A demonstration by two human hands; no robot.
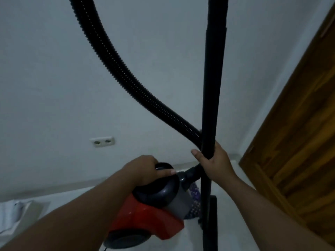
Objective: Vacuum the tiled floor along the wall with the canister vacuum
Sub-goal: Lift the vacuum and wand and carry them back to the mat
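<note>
A red and grey canister vacuum (150,220) sits low in the middle of the view, above the pale floor. My left hand (145,169) grips the black handle on its top. A ribbed black hose (116,58) arcs up from the canister's front and out of the top of the frame. The black wand (212,84) stands upright to the right of the canister. My right hand (215,163) holds the wand, fingers wrapped round the tube. The floor head is hidden behind the wand's lower end.
A white wall (54,78) fills the background, with a double socket (102,141) low on it. A wooden door (299,142) stands at the right. Papers (12,214) lie on the tiled floor (72,196) at the lower left.
</note>
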